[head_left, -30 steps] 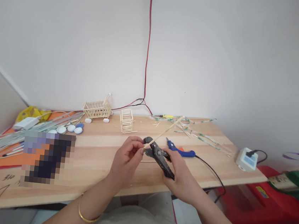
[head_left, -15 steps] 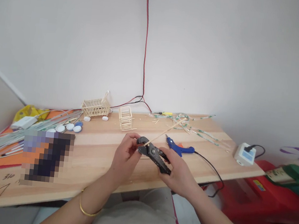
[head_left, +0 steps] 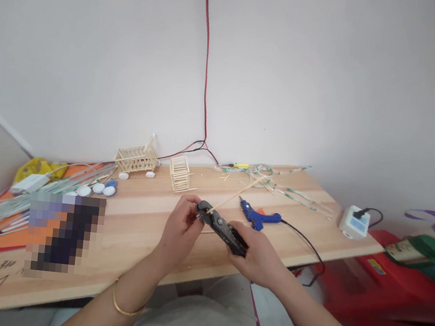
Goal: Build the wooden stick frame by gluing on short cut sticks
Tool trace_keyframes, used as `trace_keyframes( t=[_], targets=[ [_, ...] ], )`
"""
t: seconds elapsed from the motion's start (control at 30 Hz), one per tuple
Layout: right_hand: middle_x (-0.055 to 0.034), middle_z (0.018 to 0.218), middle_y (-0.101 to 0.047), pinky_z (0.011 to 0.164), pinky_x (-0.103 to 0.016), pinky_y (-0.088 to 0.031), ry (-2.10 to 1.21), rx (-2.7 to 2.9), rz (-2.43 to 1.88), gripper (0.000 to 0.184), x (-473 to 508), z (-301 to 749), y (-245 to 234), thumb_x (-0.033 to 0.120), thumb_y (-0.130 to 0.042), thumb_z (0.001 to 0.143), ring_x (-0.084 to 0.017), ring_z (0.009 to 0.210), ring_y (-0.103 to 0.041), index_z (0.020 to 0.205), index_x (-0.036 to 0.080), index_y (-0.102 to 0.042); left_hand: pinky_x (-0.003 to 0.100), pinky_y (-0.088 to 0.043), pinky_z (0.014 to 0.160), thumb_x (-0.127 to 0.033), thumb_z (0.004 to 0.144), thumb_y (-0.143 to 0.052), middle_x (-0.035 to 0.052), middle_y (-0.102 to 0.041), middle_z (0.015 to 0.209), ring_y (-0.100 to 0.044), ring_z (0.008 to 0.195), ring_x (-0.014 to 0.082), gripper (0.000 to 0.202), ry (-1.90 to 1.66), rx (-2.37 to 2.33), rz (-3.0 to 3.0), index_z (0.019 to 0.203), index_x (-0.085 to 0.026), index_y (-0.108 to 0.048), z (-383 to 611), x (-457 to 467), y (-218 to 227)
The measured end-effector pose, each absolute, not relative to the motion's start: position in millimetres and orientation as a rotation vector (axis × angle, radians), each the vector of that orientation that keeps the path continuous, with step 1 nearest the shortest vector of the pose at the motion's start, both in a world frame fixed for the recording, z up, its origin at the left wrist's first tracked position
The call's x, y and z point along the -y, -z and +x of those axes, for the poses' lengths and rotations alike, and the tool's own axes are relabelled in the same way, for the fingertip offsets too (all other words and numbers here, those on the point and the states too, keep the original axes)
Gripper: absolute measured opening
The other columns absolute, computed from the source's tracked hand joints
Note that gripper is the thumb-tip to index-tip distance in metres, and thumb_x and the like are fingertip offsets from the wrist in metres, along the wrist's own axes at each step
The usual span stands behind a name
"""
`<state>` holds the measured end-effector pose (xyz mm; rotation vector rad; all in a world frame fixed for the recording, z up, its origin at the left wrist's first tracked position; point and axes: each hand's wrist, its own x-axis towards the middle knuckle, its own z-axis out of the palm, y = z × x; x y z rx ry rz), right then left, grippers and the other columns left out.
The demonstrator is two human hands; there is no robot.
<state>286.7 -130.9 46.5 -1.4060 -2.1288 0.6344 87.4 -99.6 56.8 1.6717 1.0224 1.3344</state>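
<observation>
Bench [head_left: 131, 242]: placed against pale wall [head_left: 288, 77].
Left fingers [head_left: 189, 208]: stick [head_left: 233, 197] pinched near lower end.
Right fingers [head_left: 247, 233]: pliers [head_left: 219, 222] grasped by handles, stick set between jaws.

On the wooden table [head_left: 128, 236] lies a blue glue gun [head_left: 260, 217], nozzle toward the upper left. On the near side of the glue gun, the right hand [head_left: 257, 252] grips dark cutters [head_left: 221, 224], whose jaws stand around a thin wooden stick [head_left: 239, 193]. Left of the glue gun, the left hand [head_left: 182, 226] pinches at the stick's lower end beside the jaws (a gold-coloured bangle [head_left: 121, 310] circles that forearm). Beyond the glue gun and to its left stand a small stick frame [head_left: 179, 173] and, farther left, a wheeled stick cart [head_left: 136, 158]. White-and-blue caps [head_left: 98, 188] lie well left of the glue gun; a white socket box [head_left: 355, 222] sits to its right.
</observation>
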Motion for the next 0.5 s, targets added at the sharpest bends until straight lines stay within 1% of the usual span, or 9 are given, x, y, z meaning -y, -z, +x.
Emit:
trace_keyframes(
  t=[0.1, 0.17, 0.23, 0.3, 0.33, 0.4, 0.47, 0.5],
  targets=[
    [0.0017, 0.070, -0.059, 0.059, -0.024, -0.035, -0.694, 2.106, -1.457, 0.015, 133.1, 284.7, -46.2, 0.014, -0.051, 0.072, -0.015, 0.064, -0.053, 0.085, 0.021, -0.054, 0.025, -0.040, 0.066, -0.022, 0.080, -0.054, 0.0042, -0.055, 0.090, -0.050, 0.076, 0.0144, 0.010, -1.281, -1.112, 1.700, 0.071, -0.018, -0.057, 87.2, 93.2, -54.5],
    [0.0030, 0.065, -0.054, 0.057, -0.023, -0.034, -0.773, 2.087, -1.476, 0.005, 133.3, 284.6, -44.5, 0.017, -0.052, 0.073, -0.013, 0.061, -0.050, 0.076, 0.021, -0.051, 0.025, -0.039, 0.061, -0.027, 0.079, -0.057, 0.0023, -0.056, 0.077, -0.049, 0.068, 0.0133, 0.016, -1.177, -1.193, 1.657, 0.067, -0.018, -0.056, 87.1, 87.7, -52.8],
    [0.0041, 0.062, -0.052, 0.053, -0.022, -0.034, -0.967, 2.035, -1.474, 0.003, 131.9, 285.8, -42.2, 0.019, -0.051, 0.075, -0.012, 0.057, -0.049, 0.072, 0.020, -0.050, 0.023, -0.035, 0.054, -0.035, 0.079, -0.058, -0.0011, -0.052, 0.061, -0.044, 0.056, 0.0112, 0.022, -1.019, -1.220, 1.546, 0.065, -0.018, -0.054, 86.2, 82.0, -50.3],
    [0.0058, 0.056, -0.049, 0.047, -0.021, -0.035, -1.288, 1.909, -1.458, 0.008, 129.4, 287.8, -39.7, 0.025, -0.049, 0.080, -0.010, 0.049, -0.047, 0.074, 0.020, -0.049, 0.023, -0.035, 0.050, -0.042, 0.079, -0.057, -0.0030, -0.049, 0.054, -0.043, 0.049, 0.0098, 0.027, -0.899, -1.157, 1.376, 0.071, -0.017, -0.054, 84.2, 76.9, -47.0],
    [0.0066, 0.053, -0.047, 0.044, -0.020, -0.034, -1.444, 1.830, -1.439, 0.012, 128.0, 288.7, -38.3, 0.028, -0.047, 0.082, -0.009, 0.044, -0.045, 0.074, 0.020, -0.048, 0.023, -0.037, 0.051, -0.045, 0.079, -0.057, -0.0026, -0.051, 0.056, -0.045, 0.050, 0.0096, 0.029, -0.883, -1.114, 1.283, 0.075, -0.016, -0.054, 82.8, 75.0, -45.2],
    [0.0069, 0.049, -0.045, 0.038, -0.020, -0.033, -1.672, 1.694, -1.392, 0.022, 125.8, 289.8, -35.0, 0.034, -0.045, 0.085, -0.008, 0.037, -0.042, 0.068, 0.019, -0.046, 0.024, -0.043, 0.055, -0.049, 0.078, -0.057, 0.0004, -0.057, 0.069, -0.052, 0.055, 0.0100, 0.035, -0.911, -1.059, 1.135, 0.082, -0.015, -0.055, 79.5, 72.7, -41.1],
    [0.0057, 0.048, -0.045, 0.036, -0.019, -0.033, -1.778, 1.614, -1.360, 0.031, 124.9, 289.1, -31.2, 0.036, -0.045, 0.085, -0.007, 0.036, -0.041, 0.060, 0.018, -0.044, 0.026, -0.046, 0.057, -0.053, 0.077, -0.057, 0.0030, -0.059, 0.082, -0.056, 0.060, 0.0110, 0.039, -0.939, -1.053, 1.075, 0.083, -0.015, -0.054, 76.1, 72.7, -36.4],
    [0.0053, 0.047, -0.045, 0.035, -0.018, -0.033, -1.819, 1.583, -1.356, 0.034, 124.9, 288.0, -29.2, 0.037, -0.045, 0.085, -0.007, 0.035, -0.041, 0.057, 0.018, -0.044, 0.026, -0.046, 0.056, -0.055, 0.077, -0.057, 0.0034, -0.060, 0.084, -0.057, 0.059, 0.0115, 0.040, -0.938, -1.065, 1.082, 0.083, -0.015, -0.055, 74.5, 73.5, -33.8]
  ],
)
